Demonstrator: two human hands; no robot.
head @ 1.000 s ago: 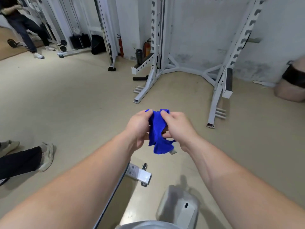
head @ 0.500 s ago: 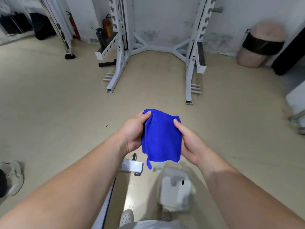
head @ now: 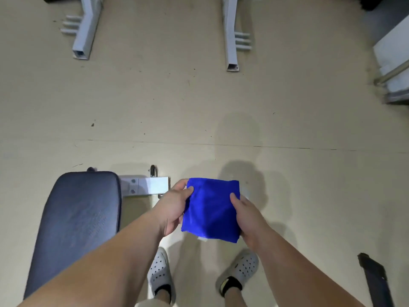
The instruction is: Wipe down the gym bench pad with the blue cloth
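Both hands, left hand (head: 174,209) and right hand (head: 250,220), pinch the folded square blue cloth (head: 211,210) by its side edges, just right of the untouched dark padded vinyl bench pad (head: 79,222); I'd keep it folded flat, then press down in long overlapping strokes.

The bench (head: 75,229) pad's near end is hidden under the left forearm (head: 106,262). Fingers behind the blue cloth (head: 211,210) cannot be seen. Beyond the hands, the rack legs (head: 85,29) are cut off by the top edge.
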